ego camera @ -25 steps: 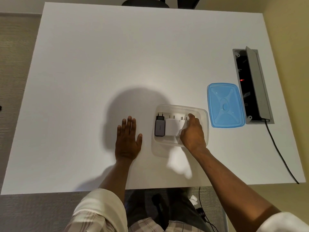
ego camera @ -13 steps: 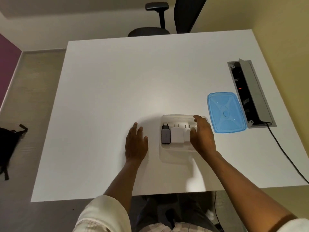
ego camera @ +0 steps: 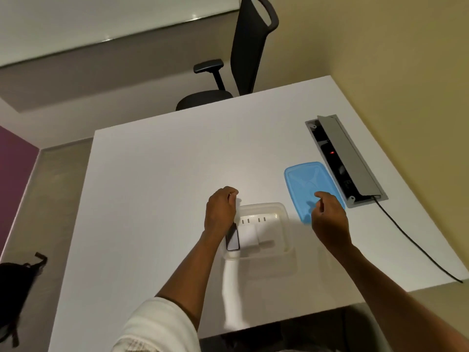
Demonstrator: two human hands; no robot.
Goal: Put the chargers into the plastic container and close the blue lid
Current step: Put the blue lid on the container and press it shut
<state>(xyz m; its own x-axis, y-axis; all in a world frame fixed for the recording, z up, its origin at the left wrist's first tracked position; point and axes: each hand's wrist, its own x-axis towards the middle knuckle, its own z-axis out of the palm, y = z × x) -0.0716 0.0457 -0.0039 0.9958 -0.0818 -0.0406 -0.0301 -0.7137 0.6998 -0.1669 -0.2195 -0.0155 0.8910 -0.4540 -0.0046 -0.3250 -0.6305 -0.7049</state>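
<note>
The clear plastic container stands open on the white table, near its front edge. Inside lie a dark charger at the left and two white chargers beside it, prongs pointing away from me. My left hand is curled around the container's far left rim and partly hides the dark charger. The blue lid lies flat on the table to the container's right. My right hand hovers over the lid's near right corner with fingers loosely bent and apart, holding nothing.
An open grey cable box with a red light is set into the table right of the lid; a black cable runs from it to the front edge. A black office chair stands behind the table. A dark bag lies on the floor at left.
My right hand left the container and moved right over the blue lid. My left hand came off the table and closed on the container's left rim. My head tilted up.
</note>
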